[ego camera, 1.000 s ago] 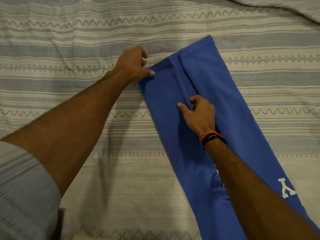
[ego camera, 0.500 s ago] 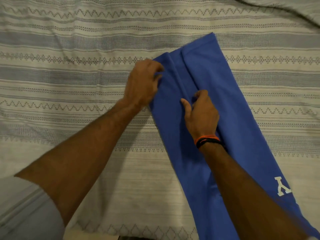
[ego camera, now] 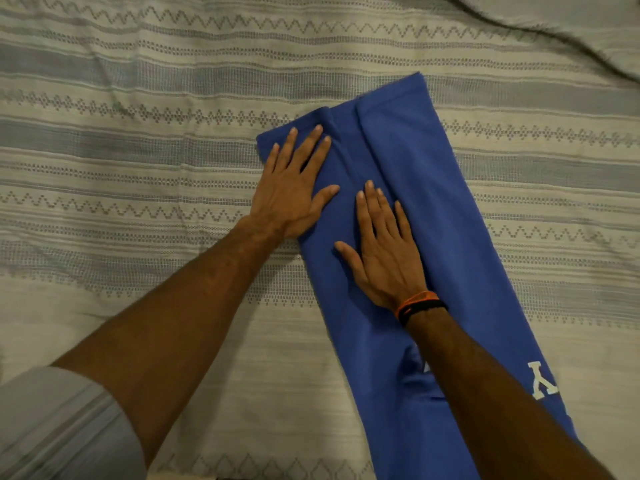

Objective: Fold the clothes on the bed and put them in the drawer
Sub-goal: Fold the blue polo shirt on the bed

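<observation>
A blue garment point(ego camera: 450, 209) with white lettering lies folded into a long narrow strip, running diagonally from the middle of the bed toward the lower right. My left hand point(ego camera: 294, 188) rests flat, fingers spread, on its upper left corner. My right hand point(ego camera: 384, 251), with an orange and black band at the wrist, lies flat on the strip just below and right of the left hand. Neither hand holds anything. My right forearm covers part of the lettering.
The garment lies on a striped cream and grey bedspread point(ego camera: 138, 168) with zigzag patterns. A fold of the bed cover point(ego camera: 568, 32) rises at the top right corner. No drawer shows.
Both hands let go of the pinched cloth and opened flat onto the garment. The left edge is now folded over toward the middle, and the left hand moved right onto it.
</observation>
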The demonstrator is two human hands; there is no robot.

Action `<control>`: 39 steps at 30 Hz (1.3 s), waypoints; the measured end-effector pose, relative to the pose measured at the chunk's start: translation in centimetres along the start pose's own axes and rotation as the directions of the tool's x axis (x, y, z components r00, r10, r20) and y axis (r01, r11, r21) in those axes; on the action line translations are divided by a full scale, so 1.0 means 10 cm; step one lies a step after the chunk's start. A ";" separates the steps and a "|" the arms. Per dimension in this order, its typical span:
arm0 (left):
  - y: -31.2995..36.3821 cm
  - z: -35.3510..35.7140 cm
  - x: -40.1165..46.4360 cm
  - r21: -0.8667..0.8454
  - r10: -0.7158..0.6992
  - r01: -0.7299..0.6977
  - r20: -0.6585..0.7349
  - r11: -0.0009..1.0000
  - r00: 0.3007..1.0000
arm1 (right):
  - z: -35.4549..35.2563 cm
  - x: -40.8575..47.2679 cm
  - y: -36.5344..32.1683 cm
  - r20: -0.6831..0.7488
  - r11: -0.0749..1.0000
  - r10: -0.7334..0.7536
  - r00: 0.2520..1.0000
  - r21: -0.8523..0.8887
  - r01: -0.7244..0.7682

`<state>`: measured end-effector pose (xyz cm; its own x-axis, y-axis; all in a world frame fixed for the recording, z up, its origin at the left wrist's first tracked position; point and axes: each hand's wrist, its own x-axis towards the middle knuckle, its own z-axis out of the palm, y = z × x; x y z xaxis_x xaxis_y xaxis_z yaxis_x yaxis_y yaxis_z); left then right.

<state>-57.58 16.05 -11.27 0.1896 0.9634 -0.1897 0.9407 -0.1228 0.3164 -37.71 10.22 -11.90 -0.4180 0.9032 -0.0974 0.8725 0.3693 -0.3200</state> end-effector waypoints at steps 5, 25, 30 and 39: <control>0.18 -0.27 -0.01 -0.285 -0.334 0.262 -0.246 0.922 0.910 | -0.45 0.43 0.11 -0.185 0.921 0.201 0.962 0.369 -0.121; -0.08 -0.49 0.35 -0.821 -0.808 0.565 0.275 0.085 0.521 | -1.04 1.90 0.90 0.163 0.777 0.398 0.903 0.463 -0.426; 0.08 -0.65 0.19 -0.884 -0.777 0.459 0.225 0.091 0.588 | -1.20 1.78 1.01 0.187 0.736 0.318 0.929 0.569 -0.367; 0.72 -0.82 -0.56 -0.897 -0.657 0.210 -0.110 0.389 0.746 | -1.69 0.89 1.23 0.076 0.755 0.101 0.992 0.643 -0.126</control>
<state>-54.14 11.75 -0.31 -0.5077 0.8254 -0.2469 0.1531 0.3684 0.9170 -26.39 26.53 -0.79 -0.3461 0.9166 -0.2002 0.5488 0.0247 -0.8356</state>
